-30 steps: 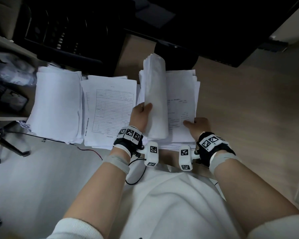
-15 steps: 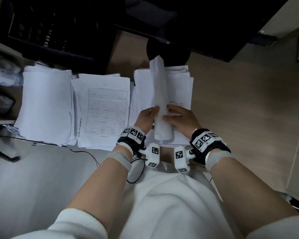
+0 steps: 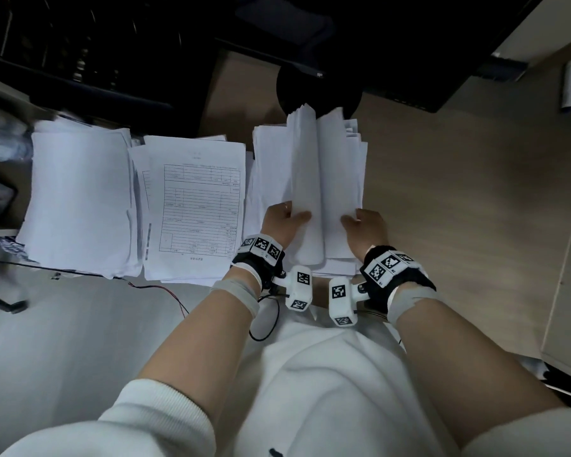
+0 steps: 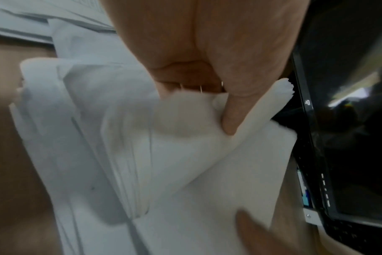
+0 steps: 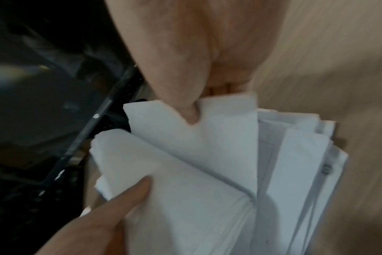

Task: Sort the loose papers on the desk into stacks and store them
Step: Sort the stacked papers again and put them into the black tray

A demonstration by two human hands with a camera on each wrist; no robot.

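Note:
Three piles of white paper lie side by side on the wooden desk [image 3: 459, 209]: a blank stack [image 3: 80, 199] at left, a stack topped by a printed form [image 3: 198, 206] in the middle, and the right stack [image 3: 271, 166]. My left hand [image 3: 292, 215] grips a thick bundle of sheets [image 3: 305, 179] lifted off the right stack, thumb [image 4: 229, 120] pressed on it. My right hand [image 3: 353, 221] pinches a thinner batch of sheets [image 3: 338, 179] and holds it to the right, thumb [image 5: 190, 113] on top. The two parts stand open like a book.
A round black monitor base [image 3: 317, 90] sits just behind the right stack, with the dark screen [image 3: 393, 37] above. A black tray [image 3: 80, 44] stands at the back left. A red and black wire [image 3: 159, 288] runs below the desk's front edge.
My right hand left the flat stack, came to the raised bundle and drew part of it rightwards. The bundle now stands split in two between both hands.

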